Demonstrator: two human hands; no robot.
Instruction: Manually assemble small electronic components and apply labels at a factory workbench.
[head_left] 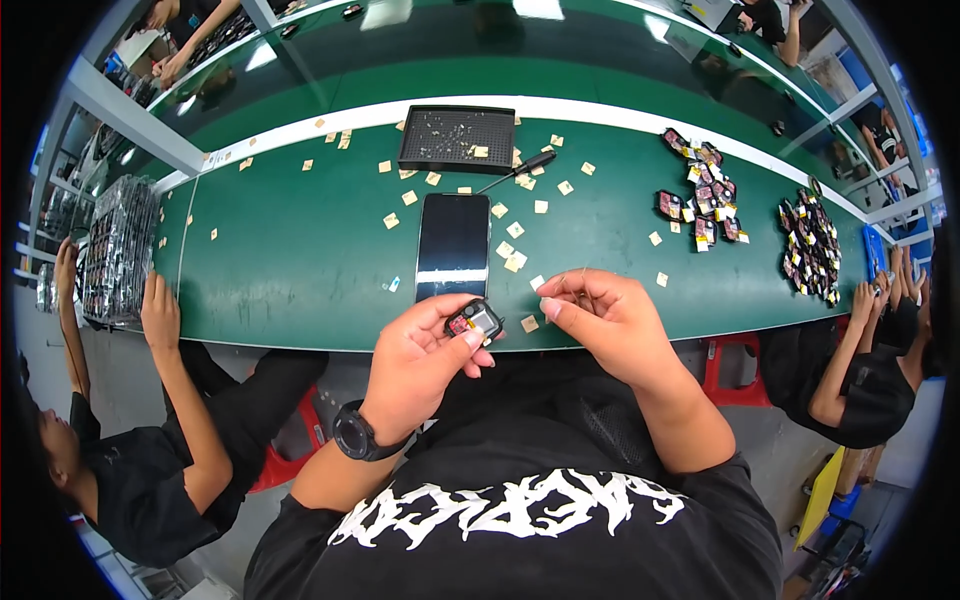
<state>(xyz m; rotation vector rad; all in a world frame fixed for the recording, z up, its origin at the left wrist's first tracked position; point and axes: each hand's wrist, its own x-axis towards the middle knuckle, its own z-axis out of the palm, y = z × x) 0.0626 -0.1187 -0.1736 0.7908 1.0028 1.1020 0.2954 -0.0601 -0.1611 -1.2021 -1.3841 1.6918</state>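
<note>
My left hand (415, 355) is closed on a small black-cased electronic device (478, 318) with reddish parts and a silvery block showing, just over the table's near edge. To its right, my right hand (608, 312) has thumb and forefinger pinched together. A small pale square (537, 283) is at those fingertips, and a thin strand seems to run over the fingers; whether either is held I cannot tell. A dark smartphone (453, 245) lies flat just beyond my left hand. One small tan square (529, 324) rests on the table between my hands.
Behind the phone lie a screwdriver (535, 162) and a black tray (406, 158) with tiny parts. Tan squares are scattered over the green table (300, 230). Similar devices form two piles (705, 195) at right. Stacked clear trays (122, 250) stand at left. Co-workers sit on both sides.
</note>
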